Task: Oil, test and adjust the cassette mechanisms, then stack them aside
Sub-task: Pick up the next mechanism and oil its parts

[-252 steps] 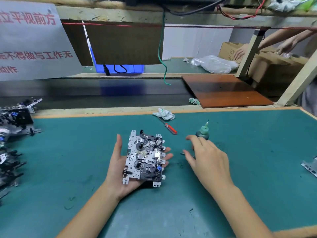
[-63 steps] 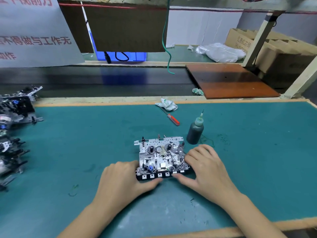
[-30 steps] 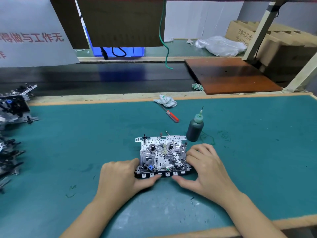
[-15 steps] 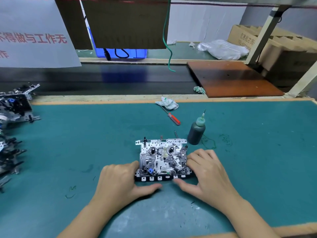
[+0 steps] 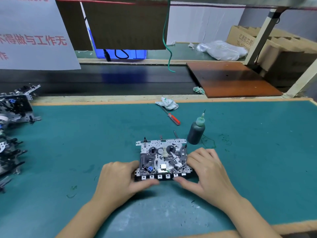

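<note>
A metal cassette mechanism [image 5: 163, 158] lies flat on the green mat [image 5: 85, 143], its row of white-tipped keys facing me. My left hand [image 5: 120, 177] grips its left side, the thumb lying along the key row. My right hand [image 5: 207, 170] grips the right side, fingers curled over the edge and thumb against the keys. A dark oil bottle [image 5: 196, 130] with a green needle cap stands just behind and to the right. Several finished mechanisms [image 5: 12, 131] are piled at the left edge of the mat.
A red-handled screwdriver [image 5: 172, 117] and a crumpled rag [image 5: 167, 103] lie behind the mechanism. A dark conveyor belt [image 5: 103, 79] runs beyond the bench's wooden rim, with a brown board [image 5: 231, 79] on it. A green wire [image 5: 167, 40] hangs above; cardboard boxes [image 5: 274, 47] stand at back right.
8.4 s ago my left palm held the mechanism upright; now it lies flat on the mat between both hands. Over the last second the hands barely shift while the thumbs work the keys.
</note>
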`<state>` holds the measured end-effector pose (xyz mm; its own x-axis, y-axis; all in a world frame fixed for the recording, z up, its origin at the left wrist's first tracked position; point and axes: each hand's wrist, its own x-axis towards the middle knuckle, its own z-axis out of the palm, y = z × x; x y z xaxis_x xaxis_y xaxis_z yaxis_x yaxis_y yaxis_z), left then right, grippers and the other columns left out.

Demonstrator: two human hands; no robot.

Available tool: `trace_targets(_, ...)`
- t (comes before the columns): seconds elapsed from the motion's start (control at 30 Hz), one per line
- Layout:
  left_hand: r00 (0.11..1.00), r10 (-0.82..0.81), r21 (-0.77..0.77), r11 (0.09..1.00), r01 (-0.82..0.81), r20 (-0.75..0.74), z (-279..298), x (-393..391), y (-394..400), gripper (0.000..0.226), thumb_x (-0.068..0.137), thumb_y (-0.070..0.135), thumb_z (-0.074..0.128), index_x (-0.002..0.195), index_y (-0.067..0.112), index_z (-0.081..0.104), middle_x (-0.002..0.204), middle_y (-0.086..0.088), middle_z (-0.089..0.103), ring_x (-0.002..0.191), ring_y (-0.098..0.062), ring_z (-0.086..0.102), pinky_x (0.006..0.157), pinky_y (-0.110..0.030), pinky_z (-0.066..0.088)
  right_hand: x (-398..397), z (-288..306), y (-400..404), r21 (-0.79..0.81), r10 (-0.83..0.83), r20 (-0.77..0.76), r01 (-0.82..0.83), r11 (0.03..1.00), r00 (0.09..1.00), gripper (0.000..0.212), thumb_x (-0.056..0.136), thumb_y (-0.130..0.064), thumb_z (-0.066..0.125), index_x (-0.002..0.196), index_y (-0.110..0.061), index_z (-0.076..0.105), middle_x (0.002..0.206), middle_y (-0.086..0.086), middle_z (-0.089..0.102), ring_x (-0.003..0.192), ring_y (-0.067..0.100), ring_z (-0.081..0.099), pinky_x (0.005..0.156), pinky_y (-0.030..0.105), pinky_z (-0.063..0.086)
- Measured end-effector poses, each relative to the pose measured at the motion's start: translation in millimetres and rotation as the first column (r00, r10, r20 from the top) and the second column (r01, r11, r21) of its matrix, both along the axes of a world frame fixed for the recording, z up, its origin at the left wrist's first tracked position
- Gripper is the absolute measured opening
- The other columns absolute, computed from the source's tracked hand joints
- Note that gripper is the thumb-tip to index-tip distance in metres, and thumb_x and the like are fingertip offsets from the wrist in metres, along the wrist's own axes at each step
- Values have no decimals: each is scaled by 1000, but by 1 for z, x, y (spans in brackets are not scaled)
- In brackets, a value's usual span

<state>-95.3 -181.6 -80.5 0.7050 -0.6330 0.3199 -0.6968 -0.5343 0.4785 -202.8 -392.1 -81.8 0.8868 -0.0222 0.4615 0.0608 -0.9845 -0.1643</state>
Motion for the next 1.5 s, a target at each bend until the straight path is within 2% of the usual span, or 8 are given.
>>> trace_targets(0.2, 912, 1, -434, 879, -197, -411, 16, 0, -6, 68, 79, 69, 35, 38, 18, 55, 29, -2, 44, 30, -8, 42, 42, -16, 34, 8, 27, 8, 738, 24, -69, 34, 674, 997, 55, 87, -57, 36, 47, -22, 52, 51, -6, 48, 56, 6, 43, 61, 19, 34)
trace_targets(0.5, 718, 47, -263, 912, -315, -694, 19, 8, -11, 78, 76, 80, 44, 34, 14, 44, 34, -12, 46, 33, -18, 44, 40, -23, 38, 27, 34, 1, 764, 68, -379, 271, 585, 923, 68, 81, -70, 46, 38, -18, 56, 40, -2, 45, 43, 10, 42, 57, 20, 37)
trace_targets(0.63, 746, 92, -183, 943, -278, -660, 24, 8, -6, 80, 69, 84, 35, 37, 13, 48, 36, -8, 50, 35, -19, 47, 45, -23, 41, 24, 33, 0, 781, 115, -396, 268, 564, 911, 66, 76, -70, 42, 40, -16, 54, 42, -1, 48, 46, 11, 45, 61, 27, 38)
trace_targets(0.73, 890, 280, -11, 952, -305, -359, 25, 7, 0, 81, 66, 86, 14, 53, 19, 58, 48, 3, 59, 47, -10, 55, 56, -27, 42, 19, 34, -2, 803, 102, -355, 247, 543, 929, 72, 71, -77, 40, 43, -14, 59, 43, 4, 54, 45, 14, 51, 57, 23, 41)
trace_targets(0.83, 939, 320, -103, 937, -333, -125, 29, 6, 1, 60, 71, 80, 18, 70, 33, 55, 65, 19, 58, 64, -1, 53, 57, -25, 36, 18, 33, -10, 829, -29, -244, 224, 513, 969, 71, 67, -78, 39, 46, -13, 61, 47, 10, 56, 45, 14, 51, 56, 25, 41)
trace_targets(1.0, 993, -62, -314, 949, 29, -97, 39, 8, -13, 33, 86, 58, 40, 104, 39, 61, 108, 26, 56, 109, 3, 48, 91, -13, 34, 17, 26, -14, 814, 108, -126, 40, 579, 986, 28, 70, -54, 62, 90, -34, 66, 89, -12, 63, 88, 1, 58, 78, 17, 44)
trace_targets(1.07, 973, -201, -313, 937, 157, -113, 45, 10, -22, 29, 87, 53, 44, 108, 43, 61, 114, 25, 57, 117, -1, 47, 98, -20, 33, 20, 21, -14, 769, 227, -179, -8, 640, 957, 37, 71, -41, 75, 105, -37, 63, 103, -19, 60, 106, 4, 54, 90, 16, 40)
trace_targets(1.5, 927, -323, -315, 915, 253, -193, 32, 18, -39, 18, 88, 39, 57, 93, 39, 74, 103, 30, 66, 110, -2, 55, 95, -17, 39, 29, 15, -2, 890, 254, -39, -82, 449, 966, 31, 72, 4, 77, 98, -12, 69, 97, -2, 65, 96, 12, 62, 88, 20, 43)
